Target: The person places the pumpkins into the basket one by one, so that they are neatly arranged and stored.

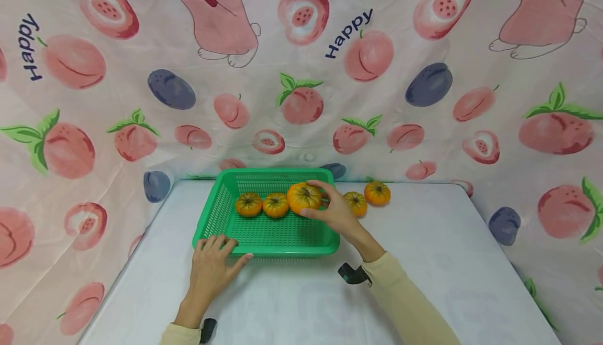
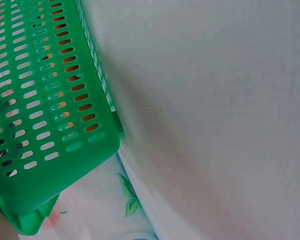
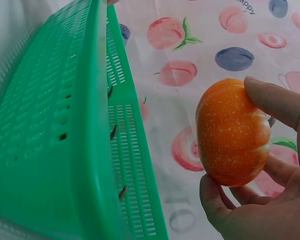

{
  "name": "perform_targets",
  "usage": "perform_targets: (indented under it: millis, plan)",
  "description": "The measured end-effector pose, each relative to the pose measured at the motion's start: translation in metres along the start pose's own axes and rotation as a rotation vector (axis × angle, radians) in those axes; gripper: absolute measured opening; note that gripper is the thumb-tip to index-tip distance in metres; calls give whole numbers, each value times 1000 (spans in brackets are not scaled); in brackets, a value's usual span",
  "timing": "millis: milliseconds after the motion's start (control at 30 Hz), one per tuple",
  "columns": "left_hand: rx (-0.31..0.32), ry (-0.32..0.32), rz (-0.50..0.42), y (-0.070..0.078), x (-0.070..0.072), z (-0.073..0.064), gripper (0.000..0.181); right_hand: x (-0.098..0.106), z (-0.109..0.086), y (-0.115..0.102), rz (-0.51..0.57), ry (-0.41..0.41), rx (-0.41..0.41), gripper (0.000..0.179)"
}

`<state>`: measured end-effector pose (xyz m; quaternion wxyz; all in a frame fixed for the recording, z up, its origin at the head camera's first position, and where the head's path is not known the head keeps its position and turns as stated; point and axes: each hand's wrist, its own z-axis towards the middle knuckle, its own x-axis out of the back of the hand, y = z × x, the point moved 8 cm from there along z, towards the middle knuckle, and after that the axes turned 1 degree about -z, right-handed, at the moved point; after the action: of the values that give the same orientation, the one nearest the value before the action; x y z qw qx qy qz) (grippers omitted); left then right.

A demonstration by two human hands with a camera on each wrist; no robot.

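A green plastic basket stands on the white table, with small orange pumpkins inside, among them a left pumpkin and a middle pumpkin. My left hand grips its near left corner, fingers bent over the rim. Above the basket's right part, my right hand holds a larger-looking ribbed pumpkin between thumb and fingers. In the right wrist view this pumpkin is raised above the basket rim, and three stems show inside the basket. What lies under the held pumpkin is hidden in the head view.
Two more pumpkins, a nearer one and a farther one, lie on the table just right of the basket. A fruit-printed cloth hangs behind the table and down its sides.
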<state>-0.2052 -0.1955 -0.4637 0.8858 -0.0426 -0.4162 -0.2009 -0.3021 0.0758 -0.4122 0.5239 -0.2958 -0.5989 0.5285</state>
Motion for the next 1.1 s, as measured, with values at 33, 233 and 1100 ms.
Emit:
perform_targets:
  millis: [33,233,1100]
  plan:
    - [0,-3,1,0,0,0,41,-1,1,0,5,-4,-1,68]
    - [0,-4,-9,1,0,1,41,-8,6,-3,16,-40,9,68]
    - [17,-28,7,-3,-3,-1,43,-28,24,-15,-111,-134,22,67]
